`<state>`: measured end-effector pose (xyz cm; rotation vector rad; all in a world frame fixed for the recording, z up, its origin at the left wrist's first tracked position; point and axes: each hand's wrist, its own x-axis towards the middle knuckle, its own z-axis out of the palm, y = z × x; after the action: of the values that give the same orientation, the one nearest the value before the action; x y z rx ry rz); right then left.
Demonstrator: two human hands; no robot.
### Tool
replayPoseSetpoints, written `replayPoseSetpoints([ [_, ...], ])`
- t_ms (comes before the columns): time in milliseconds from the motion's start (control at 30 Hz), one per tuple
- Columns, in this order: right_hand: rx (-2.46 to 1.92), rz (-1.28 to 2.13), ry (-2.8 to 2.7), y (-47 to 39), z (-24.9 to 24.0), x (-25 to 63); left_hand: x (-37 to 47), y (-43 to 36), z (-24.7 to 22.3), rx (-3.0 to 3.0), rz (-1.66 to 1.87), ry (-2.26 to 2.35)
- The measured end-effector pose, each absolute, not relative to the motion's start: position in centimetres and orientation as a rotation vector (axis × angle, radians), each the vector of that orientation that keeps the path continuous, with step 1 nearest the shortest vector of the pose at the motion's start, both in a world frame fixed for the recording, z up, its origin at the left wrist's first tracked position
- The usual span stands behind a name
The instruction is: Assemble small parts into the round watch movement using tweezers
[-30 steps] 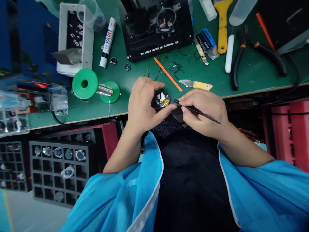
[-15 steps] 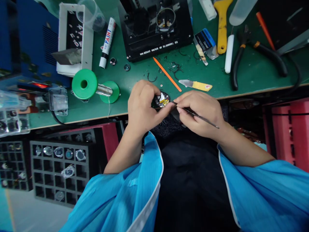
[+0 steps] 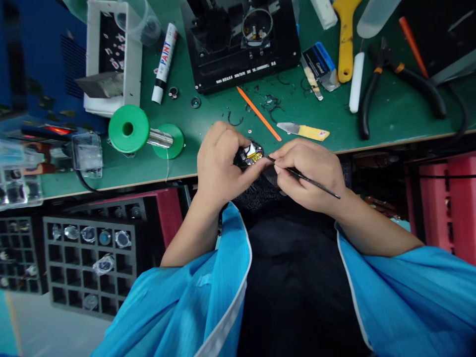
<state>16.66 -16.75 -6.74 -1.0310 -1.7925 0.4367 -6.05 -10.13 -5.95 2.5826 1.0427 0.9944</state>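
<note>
Near the bench's front edge, my left hand (image 3: pixel 223 163) is closed around a small round watch-like module (image 3: pixel 253 153). Silver, yellow and dark parts show in its open face. My right hand (image 3: pixel 307 171) pinches a thin dark pointed tool, probably tweezers (image 3: pixel 316 184), like a pen. Its tip reaches the module's right edge beside my left thumb; the exact contact is hidden by the fingers. Just beyond my hands lie an orange stick (image 3: pixel 259 114) and a small blade with a yellow-wrapped handle (image 3: pixel 305 131).
A green solder spool (image 3: pixel 128 129) stands left on the green bench (image 3: pixel 215 106). Behind are a paint marker (image 3: pixel 164 62), a black fixture (image 3: pixel 245 67) and a white box (image 3: pixel 134 64). Pliers (image 3: pixel 372 89) and a yellow-handled scraper (image 3: pixel 345 44) lie right. A compartment tray (image 3: pixel 89 248) sits lower left.
Both hands keep their grips on the module and the dark tool. The view has shifted very slightly; the hands have barely moved.
</note>
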Motion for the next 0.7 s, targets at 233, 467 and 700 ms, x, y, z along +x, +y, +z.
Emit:
replayPoseSetpoints([
  [233, -1.017, 0.321, -1.798, -16.78, -6.98, 16.23, -6.03, -10.00, -6.36, 2.590, 1.024, 1.049],
  [467, -1.003, 0.332, -1.772, -16.82, -6.94, 16.28, -6.57, -9.92, -6.46, 2.533, 0.883, 1.118],
  [700, -0.987, 0.376, -1.780, -16.78, -6.76, 16.65, -6.66, -10.01, -6.30, 2.534, 0.857, 1.111],
])
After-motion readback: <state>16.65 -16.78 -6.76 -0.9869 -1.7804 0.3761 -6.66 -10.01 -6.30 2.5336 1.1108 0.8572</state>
